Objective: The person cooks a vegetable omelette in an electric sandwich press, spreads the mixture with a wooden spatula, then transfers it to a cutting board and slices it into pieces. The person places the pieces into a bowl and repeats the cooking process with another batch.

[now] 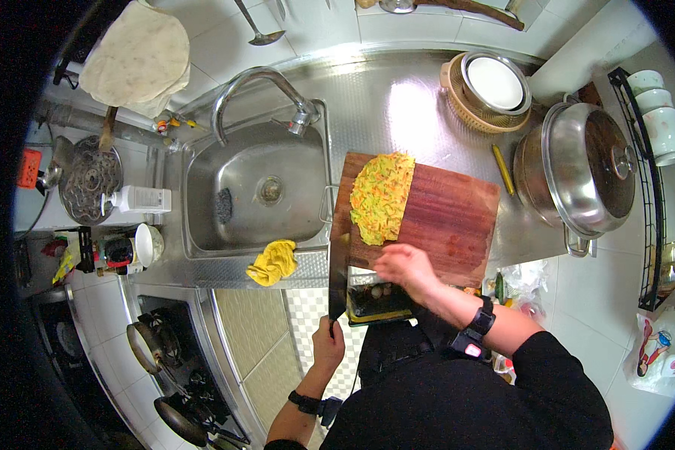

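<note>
My left hand (327, 343) grips the handle of a broad kitchen knife (338, 278). Its dark blade points away from me, along the left edge of a reddish-brown wooden cutting board (450, 211). On the board's left part lies a flat yellow-green vegetable pancake (379, 197) with orange and green shreds; its right side is a straight edge and its left side is rounded. My right hand (408, 270) hovers at the board's near edge, just below the pancake, with its fingers loosely bent and slightly blurred. Nothing is visible in it.
Left of the board is a steel sink (247, 225) with a curved faucet (259, 73). A yellow cloth (273, 262) lies on its near rim. A large lidded steel pot (574, 169), a yellow stick-like object (503, 169) and nested bowls (486, 90) stand right. Pans (183, 419) sit on the stove at lower left.
</note>
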Demonstrator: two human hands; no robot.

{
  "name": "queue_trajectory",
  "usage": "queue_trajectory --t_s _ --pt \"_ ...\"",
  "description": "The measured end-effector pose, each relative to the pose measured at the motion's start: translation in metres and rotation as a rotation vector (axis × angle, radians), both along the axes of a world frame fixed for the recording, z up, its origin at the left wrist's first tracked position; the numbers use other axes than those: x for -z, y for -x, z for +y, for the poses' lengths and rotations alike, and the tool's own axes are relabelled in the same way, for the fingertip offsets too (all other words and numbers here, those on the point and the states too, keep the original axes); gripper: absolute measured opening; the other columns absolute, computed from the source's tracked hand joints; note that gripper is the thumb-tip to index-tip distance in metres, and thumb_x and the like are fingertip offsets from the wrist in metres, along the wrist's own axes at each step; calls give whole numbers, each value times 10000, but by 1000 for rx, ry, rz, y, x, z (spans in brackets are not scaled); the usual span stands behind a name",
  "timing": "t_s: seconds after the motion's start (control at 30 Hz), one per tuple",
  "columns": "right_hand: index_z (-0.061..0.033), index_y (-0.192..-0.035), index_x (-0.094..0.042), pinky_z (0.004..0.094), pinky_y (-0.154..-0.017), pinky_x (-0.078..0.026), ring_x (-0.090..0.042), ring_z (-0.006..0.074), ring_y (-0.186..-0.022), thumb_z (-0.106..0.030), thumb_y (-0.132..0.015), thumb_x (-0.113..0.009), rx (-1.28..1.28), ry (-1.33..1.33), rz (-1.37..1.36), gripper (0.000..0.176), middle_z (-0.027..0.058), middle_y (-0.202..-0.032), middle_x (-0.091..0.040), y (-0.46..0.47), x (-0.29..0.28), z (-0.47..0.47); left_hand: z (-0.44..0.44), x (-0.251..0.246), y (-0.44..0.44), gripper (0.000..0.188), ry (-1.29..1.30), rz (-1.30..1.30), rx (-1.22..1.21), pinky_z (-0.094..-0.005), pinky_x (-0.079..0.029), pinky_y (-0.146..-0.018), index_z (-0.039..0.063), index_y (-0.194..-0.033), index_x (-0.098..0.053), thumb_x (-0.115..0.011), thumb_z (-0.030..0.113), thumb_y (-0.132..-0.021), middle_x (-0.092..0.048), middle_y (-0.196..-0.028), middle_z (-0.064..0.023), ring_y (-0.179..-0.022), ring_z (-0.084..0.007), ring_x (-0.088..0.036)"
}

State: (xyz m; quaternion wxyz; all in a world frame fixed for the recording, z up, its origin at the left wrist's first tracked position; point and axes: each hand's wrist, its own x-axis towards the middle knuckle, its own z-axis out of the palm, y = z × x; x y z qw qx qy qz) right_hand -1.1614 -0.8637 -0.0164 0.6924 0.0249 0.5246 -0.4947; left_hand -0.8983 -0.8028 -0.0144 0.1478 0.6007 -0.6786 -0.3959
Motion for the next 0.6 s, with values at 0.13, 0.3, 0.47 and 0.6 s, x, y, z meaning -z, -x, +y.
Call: queue_trajectory --t_s 0.13,0.3,0.47,0.6 --pt "36 -1194 -541 321 -638 -594 -675 203 -719 -89 -950 -590 135 -92 198 278 144 -905 -679 34 22 -12 -12 3 7 92 38 35 -26 -393 -437 -503 1 -1008 -505 -517 88 -980 -579 -665 -185 -564 -332 -616" --pt "-5 -1170 -571 299 -639 -582 -651 173 -704 -123 -966 -592 56 -193 117 238 102 -887 -672 33 32 -23 -33 9 25 134 -23 151 -96 -341 -404 -505 13 -963 -499 -495 141 -1004 -521 -629 -82 -554 -150 -515" --pt "-6 -1113 -592 286 -593 -570 -645 163 -688 -145 -961 -602 88 -225 110 206 102 -890 -676 21 40 -19 -37 14 26 150 -7 159 -106 -309 -396 -488 21 -928 -489 -490 148 -1009 -500 -607 -35 -538 -104 -495" --pt "11 -1102 -582 287 -632 -565 -648 173 -732 -122 -963 -591 246 -301 -149 192 126 -939 -682 2 47 -7 -32 22 19 182 -37 200 -128 -297 -407 -423 36 -882 -457 -479 157 -1016 -497 -590 -21 -471 -100 -496"
